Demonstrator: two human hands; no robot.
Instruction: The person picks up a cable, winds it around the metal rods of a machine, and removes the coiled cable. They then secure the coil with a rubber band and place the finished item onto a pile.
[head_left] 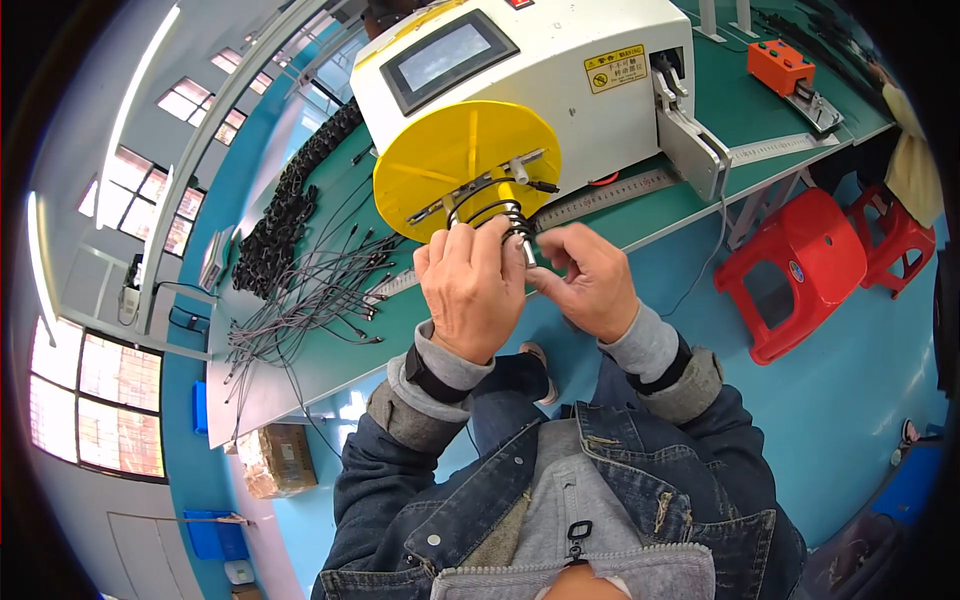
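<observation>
A black cable (519, 222) is wound in several turns round the metal post at the front of a round yellow disc (425, 155). One connector end of it sticks out to the right across the disc. My left hand (468, 290) is closed over the left side of the coil, its fingers curled against the cable. Just right of the post, my right hand (595, 285) is closed, with thumb and forefinger pinched by the post's tip. What lies in that pinch is too small to make out. The disc is mounted on a white winding machine (560, 120) with a screen (440, 62).
Loose dark cables (300, 300) spread over the green table left of the machine, beside a heap of black coiled cables (280, 230). A steel ruler (610, 197) lies along the table. An orange control box (780, 68) stands far right. Red stools (800, 270) and a cardboard box (277, 460) are on the floor.
</observation>
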